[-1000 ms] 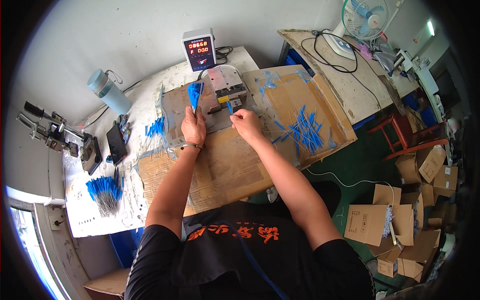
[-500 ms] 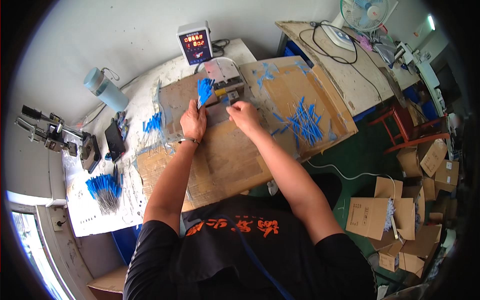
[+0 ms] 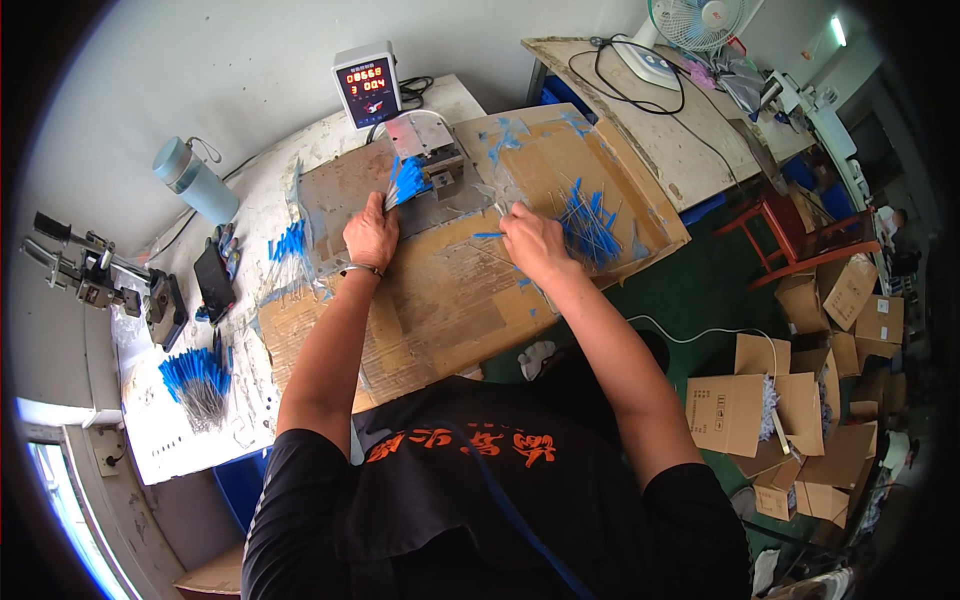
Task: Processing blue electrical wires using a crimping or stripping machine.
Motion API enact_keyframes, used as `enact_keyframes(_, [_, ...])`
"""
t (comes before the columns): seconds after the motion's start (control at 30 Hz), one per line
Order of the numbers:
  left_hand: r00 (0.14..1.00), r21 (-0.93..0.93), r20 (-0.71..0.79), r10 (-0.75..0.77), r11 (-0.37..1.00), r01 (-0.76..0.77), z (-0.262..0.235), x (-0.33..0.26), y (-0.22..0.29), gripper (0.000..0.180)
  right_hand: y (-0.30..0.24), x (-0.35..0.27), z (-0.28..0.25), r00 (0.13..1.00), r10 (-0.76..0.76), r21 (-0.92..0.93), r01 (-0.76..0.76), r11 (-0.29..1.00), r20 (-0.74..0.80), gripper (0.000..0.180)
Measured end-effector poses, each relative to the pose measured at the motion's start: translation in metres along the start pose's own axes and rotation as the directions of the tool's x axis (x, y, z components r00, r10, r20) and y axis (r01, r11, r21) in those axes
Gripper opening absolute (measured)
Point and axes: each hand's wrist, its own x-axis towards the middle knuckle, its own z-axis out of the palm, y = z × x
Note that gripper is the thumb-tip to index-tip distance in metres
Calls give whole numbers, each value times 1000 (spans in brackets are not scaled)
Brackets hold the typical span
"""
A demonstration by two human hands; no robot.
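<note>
My left hand [image 3: 371, 237] is closed around a bundle of blue-sleeved wires [image 3: 407, 182], whose blue ends fan out against the front of a small metal bench machine [image 3: 436, 160]. My right hand [image 3: 535, 243] sits over the cardboard-covered bench top, its fingers pinched together; what is between them is too small to make out. Just left of those fingers lies a blue-sleeved piece [image 3: 488, 235]. Beyond my right hand, a loose pile of blue-sleeved wires [image 3: 594, 225] spreads over the cardboard [image 3: 556, 147].
A control box [image 3: 366, 88] with a lit red display stands behind the machine. On the left are a light-blue bottle [image 3: 197, 180], a phone [image 3: 213, 282], a clamp-like fixture [image 3: 167, 310] and more wire bundles [image 3: 197, 385]. Opened cartons [image 3: 725, 412] and a red chair [image 3: 800, 235] stand at the right.
My right hand has moved away from the machine, rightward and nearer to me, beside the loose pile. The left hand's bundle now tilts closer to the machine. The display's digits have changed.
</note>
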Motion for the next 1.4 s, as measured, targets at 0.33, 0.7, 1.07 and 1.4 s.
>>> enact_keyframes(0.33, [993, -20, 3, 122, 992, -122, 1, -2, 0, 17, -16, 12, 16, 965, -87, 196, 137, 971, -246, 5])
enact_keyframes(0.7, [973, -430, -108, -203, 892, 139, 6, 2, -8, 25, -37, 57, 66, 933, 346, 762, -292, 578, 95, 13])
enact_keyframes(1.07, [983, -376, -76, -170, 918, 130, 3, 2, -4, 15, -51, 74, 62, 915, 392, 813, -303, 497, 102, 13])
enact_keyframes(1.4, [987, -351, -45, -157, 927, 131, 1, 2, -3, 15, -52, 74, 62, 909, 405, 839, -293, 459, 96, 12])
